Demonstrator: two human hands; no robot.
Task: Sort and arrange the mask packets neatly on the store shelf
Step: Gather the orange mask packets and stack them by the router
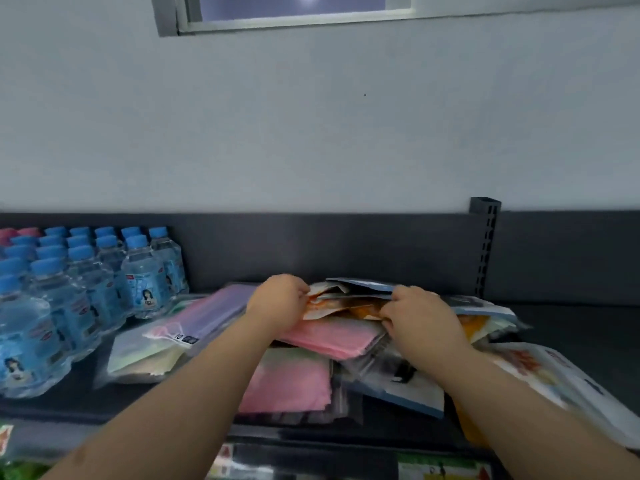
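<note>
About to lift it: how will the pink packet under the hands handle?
The pink packet looks thin and flat, so probably light and floppy. Its glossy wrap may slide off the pile beneath. Both hands, left and right, grip packets above it.

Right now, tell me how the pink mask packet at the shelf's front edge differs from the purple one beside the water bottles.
The pink mask packet at the front edge lies nearest the camera, square to the shelf. The purple mask packet lies further back, slanted, overlapping a pale green packet. Neither is held: both the left hand and the right hand are on the heap behind. Both are flat, clear-wrapped packets.
</note>
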